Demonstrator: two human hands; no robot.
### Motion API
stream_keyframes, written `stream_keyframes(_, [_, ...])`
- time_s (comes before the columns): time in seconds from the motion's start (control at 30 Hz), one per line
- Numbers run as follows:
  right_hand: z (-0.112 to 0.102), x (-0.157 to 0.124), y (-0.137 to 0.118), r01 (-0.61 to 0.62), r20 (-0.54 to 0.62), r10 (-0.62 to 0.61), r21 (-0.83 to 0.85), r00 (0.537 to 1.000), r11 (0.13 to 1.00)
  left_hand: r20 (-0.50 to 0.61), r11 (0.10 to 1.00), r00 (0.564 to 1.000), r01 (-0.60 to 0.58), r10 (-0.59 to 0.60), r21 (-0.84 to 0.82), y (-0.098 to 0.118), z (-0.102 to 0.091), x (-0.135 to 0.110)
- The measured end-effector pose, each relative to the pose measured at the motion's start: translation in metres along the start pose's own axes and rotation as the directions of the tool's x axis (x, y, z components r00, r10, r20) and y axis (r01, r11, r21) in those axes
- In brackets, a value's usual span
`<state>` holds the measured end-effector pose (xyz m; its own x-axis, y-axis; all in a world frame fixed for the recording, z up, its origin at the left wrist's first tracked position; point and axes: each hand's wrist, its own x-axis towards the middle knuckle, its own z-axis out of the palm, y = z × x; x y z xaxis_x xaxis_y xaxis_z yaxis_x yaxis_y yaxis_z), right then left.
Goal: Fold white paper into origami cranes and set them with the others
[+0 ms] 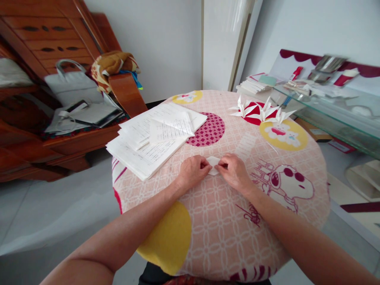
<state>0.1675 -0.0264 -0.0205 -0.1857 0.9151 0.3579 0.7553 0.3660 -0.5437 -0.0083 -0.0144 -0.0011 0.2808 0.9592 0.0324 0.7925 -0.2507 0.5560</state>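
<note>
A small folded piece of white paper (212, 161) lies between my two hands over the middle of the round table. My left hand (194, 170) pinches its left side between thumb and fingers. On the opposite side, my right hand (234, 169) grips the paper's right edge in the same way. Several white folded paper cranes (265, 111) stand in a cluster at the table's far right. A stack of written paper sheets (148, 154) lies to the left of my hands, with one creased sheet (172, 127) on top.
A pink patterned cloth (208, 221) covers the table. A glass shelf (332, 122) with cups and papers stands close on the right. To the left is a wooden bench (127, 93) holding a pale bag (74, 85) and a brown-orange cloth (114, 63).
</note>
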Motion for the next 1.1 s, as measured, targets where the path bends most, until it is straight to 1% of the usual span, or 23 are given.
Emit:
stream_keyframes(0.17, [-0.0054,-0.0023,0.0028,-0.007,0.052,0.0,0.138,0.999,0.99,-0.001,0.997,0.999,-0.044,0.044,-0.066,-0.0032,-0.0004,-0.0025])
stream_keyframes(0.27, [-0.0068,-0.0043,0.0035,-0.02,0.074,0.006,0.184,0.997,0.983,0.005,0.99,0.996,-0.092,0.093,-0.103,-0.0054,-0.0009,-0.005])
stream_keyframes(0.37, [-0.0076,-0.0054,0.004,-0.006,0.079,-0.009,0.184,0.997,0.983,0.005,0.985,0.992,-0.127,0.129,-0.116,-0.0065,-0.0012,-0.0074])
stream_keyframes(0.57, [-0.0076,-0.0045,0.0052,0.031,0.092,-0.046,0.163,0.995,0.986,-0.015,0.983,0.99,-0.14,0.139,-0.121,-0.0067,0.0002,-0.0085])
stream_keyframes(0.7, [-0.0063,-0.0038,0.005,0.026,0.084,-0.037,0.128,0.996,0.991,-0.039,0.978,0.99,-0.138,0.134,-0.154,-0.0064,0.0021,-0.0082])
stream_keyframes(0.9, [-0.0067,-0.004,0.0037,0.006,0.101,-0.022,0.161,0.995,0.987,-0.035,0.976,0.991,-0.13,0.125,-0.174,-0.0049,0.0045,-0.0079])
stream_keyframes(1.0, [-0.0071,-0.0042,0.0027,0.01,0.101,-0.025,0.145,0.995,0.989,-0.03,0.98,0.992,-0.127,0.124,-0.152,-0.0045,0.0059,-0.0077])
stream_keyframes(1.1, [-0.0073,-0.0042,0.0009,0.002,0.082,-0.011,0.108,0.997,0.994,-0.055,0.988,0.992,-0.122,0.117,-0.093,-0.0053,0.0068,-0.008])
